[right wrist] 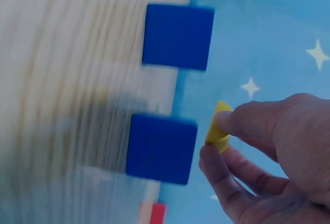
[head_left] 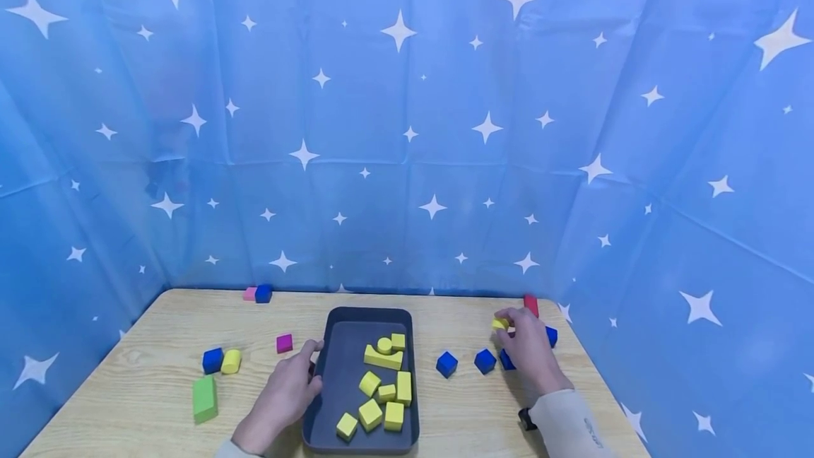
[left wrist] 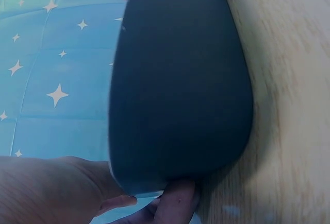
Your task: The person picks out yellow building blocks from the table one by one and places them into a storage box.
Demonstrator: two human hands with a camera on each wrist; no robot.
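Observation:
On the wooden table stands a dark grey tray [head_left: 343, 373] holding several yellow blocks [head_left: 370, 415]. My left hand [head_left: 287, 389] grips its left side; in the left wrist view the tray's outer wall [left wrist: 180, 80] fills the middle, with fingers curled at its edge. Over the table's right side, my right hand [head_left: 531, 352] pinches a small yellow block [right wrist: 218, 126] between thumb and fingertips, partly hidden by them. Blue cubes [head_left: 485, 361] lie around and below that hand, two of them close by in the right wrist view.
A red block [head_left: 531, 304] lies at the back right. Left of the tray are a magenta cube [head_left: 284, 343], a blue cube [head_left: 213, 360], a yellow cylinder [head_left: 232, 361] and a green block [head_left: 205, 399]. Pink and blue blocks sit near the back edge, before a starry blue curtain [head_left: 394, 126].

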